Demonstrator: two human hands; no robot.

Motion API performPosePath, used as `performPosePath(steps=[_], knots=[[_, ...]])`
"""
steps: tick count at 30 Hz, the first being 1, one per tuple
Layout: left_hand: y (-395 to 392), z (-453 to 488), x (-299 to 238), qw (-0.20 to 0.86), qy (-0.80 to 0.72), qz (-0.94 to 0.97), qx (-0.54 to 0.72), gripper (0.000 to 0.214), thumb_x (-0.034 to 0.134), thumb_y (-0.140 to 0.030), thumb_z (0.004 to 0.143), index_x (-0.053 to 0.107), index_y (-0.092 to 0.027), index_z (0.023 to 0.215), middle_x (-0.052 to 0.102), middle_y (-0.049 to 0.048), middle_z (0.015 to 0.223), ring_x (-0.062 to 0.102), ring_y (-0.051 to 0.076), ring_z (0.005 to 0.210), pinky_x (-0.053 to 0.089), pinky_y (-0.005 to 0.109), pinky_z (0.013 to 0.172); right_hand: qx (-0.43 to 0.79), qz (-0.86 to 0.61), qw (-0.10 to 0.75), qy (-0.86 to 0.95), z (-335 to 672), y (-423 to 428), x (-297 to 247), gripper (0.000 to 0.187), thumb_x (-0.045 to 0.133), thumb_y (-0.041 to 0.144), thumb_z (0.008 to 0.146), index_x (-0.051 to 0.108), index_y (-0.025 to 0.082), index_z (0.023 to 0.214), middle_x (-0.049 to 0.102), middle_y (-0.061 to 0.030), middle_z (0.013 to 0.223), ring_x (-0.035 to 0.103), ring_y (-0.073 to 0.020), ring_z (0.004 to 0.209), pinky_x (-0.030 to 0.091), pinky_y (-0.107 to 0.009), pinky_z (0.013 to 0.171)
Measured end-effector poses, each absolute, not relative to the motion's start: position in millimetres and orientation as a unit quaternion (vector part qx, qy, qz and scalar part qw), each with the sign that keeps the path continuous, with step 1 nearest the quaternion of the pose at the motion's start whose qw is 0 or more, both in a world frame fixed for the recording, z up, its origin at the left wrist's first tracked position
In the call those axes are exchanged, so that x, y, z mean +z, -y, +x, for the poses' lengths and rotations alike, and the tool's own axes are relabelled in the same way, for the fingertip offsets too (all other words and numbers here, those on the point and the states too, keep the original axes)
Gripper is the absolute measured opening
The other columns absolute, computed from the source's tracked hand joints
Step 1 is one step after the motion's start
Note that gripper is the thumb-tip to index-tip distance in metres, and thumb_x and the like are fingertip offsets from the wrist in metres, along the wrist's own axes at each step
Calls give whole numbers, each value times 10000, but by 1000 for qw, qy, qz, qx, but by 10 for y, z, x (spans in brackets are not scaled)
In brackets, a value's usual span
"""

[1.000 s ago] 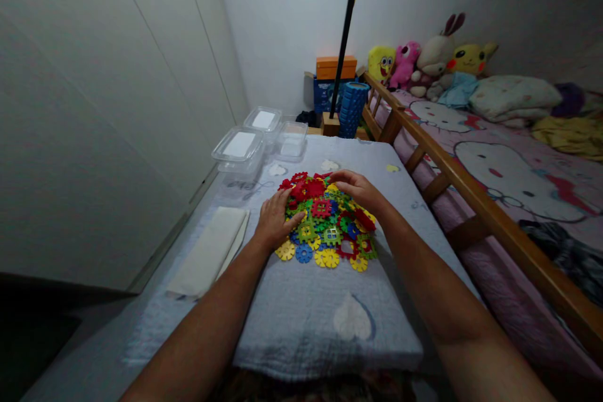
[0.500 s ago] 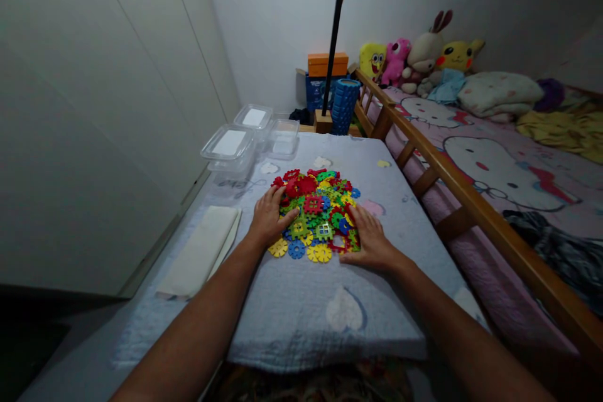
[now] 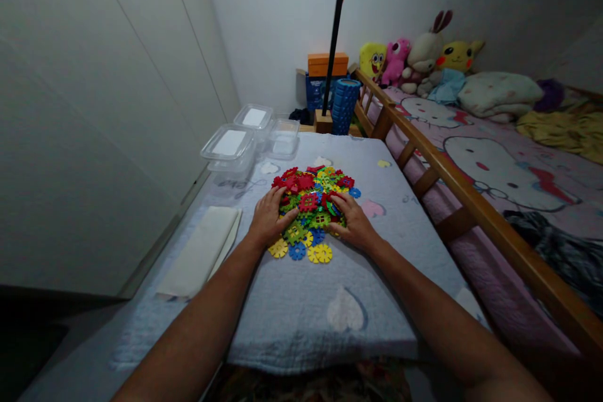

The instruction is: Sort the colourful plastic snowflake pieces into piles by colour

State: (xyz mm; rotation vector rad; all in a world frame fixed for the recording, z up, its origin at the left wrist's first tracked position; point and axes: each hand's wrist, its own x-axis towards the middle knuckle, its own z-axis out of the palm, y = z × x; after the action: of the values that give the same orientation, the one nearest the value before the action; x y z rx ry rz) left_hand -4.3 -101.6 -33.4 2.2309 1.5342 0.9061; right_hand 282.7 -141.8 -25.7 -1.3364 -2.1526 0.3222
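Observation:
A heap of red, green, yellow and blue plastic interlocking pieces (image 3: 308,203) lies on a cloth-covered table (image 3: 292,308). Some pieces are square with window-like holes, others are notched discs. My left hand (image 3: 271,217) rests against the heap's left side, thumb and fingers apart. On the right side, my right hand (image 3: 352,221) presses against the pieces with its fingers spread. Neither hand grips a single piece. Two yellow discs (image 3: 320,254) and a blue disc (image 3: 297,251) lie flat at the near edge of the heap.
Clear plastic boxes (image 3: 230,147) with lids stand at the table's back left. A folded pale cloth (image 3: 202,251) lies left of my arm. The bed's wooden rail (image 3: 433,182) runs along the right, and a wardrobe (image 3: 103,125) flanks the left.
My right hand has moved left, pushing the right side of the heap inward and bunching the pieces closer together. My left hand has stayed nearly where it was.

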Motion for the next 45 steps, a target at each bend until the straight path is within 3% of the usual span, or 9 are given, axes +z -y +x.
performPosePath(steps=[6,8,12,16,21,28,37,41,45], knots=[[982,-79,-332,167,-525,758,350,727,566,-616,894,467,-182,1469,471,182,1523,420,335,1458,331,536,1226,150,-495,315,796,2902,1362,-160,520,543,552,967,635,245,1375,488,-137,1528,446,-323,1419,344,-550,1191],[980,-102,-302,174,-526,754,354,758,571,-626,887,452,-171,1481,450,195,1529,400,342,1472,313,540,1237,146,-522,334,771,2946,1340,-161,522,489,559,989,634,235,1372,484,-145,1528,444,-315,1424,343,-540,1196],[1045,-193,-223,183,-532,764,316,952,678,-687,789,358,-225,1559,317,193,1623,281,391,1540,257,595,1246,135,-568,292,758,3008,1391,-218,742,582,642,912,501,210,1509,427,-183,1576,383,-345,1472,323,-555,1202],[1246,-291,-193,192,-523,803,212,1363,866,-731,506,230,-280,1624,178,213,1694,117,519,1562,237,707,1201,117,-566,224,785,2996,1514,-282,1005,710,700,785,365,222,1600,343,-198,1636,316,-381,1510,294,-588,1198],[1568,-204,-236,164,-515,824,167,1568,940,-686,340,167,-293,1645,134,228,1708,120,539,1554,220,717,1196,88,-564,185,800,2906,1551,-280,1046,737,676,765,330,231,1621,311,-199,1650,298,-399,1510,294,-600,1190],[1699,190,-205,140,-548,809,159,1517,928,-683,408,156,-281,1651,-6,246,1724,31,531,1565,152,755,1176,90,-571,191,793,2717,1408,-267,939,750,478,766,392,184,1583,348,-203,1617,305,-383,1496,290,-567,1210],[1439,520,-137,95,-597,773,192,1152,788,-683,684,287,-240,1622,122,226,1717,118,474,1570,177,691,1200,169,-525,228,802,2779,1261,-259,974,753,436,727,360,228,1594,229,-166,1673,209,-371,1549,232,-578,1243],[1362,578,-116,90,-601,766,210,1107,790,-671,684,337,-251,1602,153,209,1717,112,471,1575,144,690,1213,206,-497,284,794,2903,1264,-264,924,695,396,751,344,243,1593,217,-140,1677,214,-350,1555,246,-558,1247],[1375,549,-113,98,-589,766,238,1127,817,-696,636,377,-260,1578,177,211,1708,132,490,1566,119,717,1209,189,-521,344,758,3047,1276,-238,747,608,257,722,509,224,1462,371,-138,1579,347,-316,1488,315,-517,1223]])
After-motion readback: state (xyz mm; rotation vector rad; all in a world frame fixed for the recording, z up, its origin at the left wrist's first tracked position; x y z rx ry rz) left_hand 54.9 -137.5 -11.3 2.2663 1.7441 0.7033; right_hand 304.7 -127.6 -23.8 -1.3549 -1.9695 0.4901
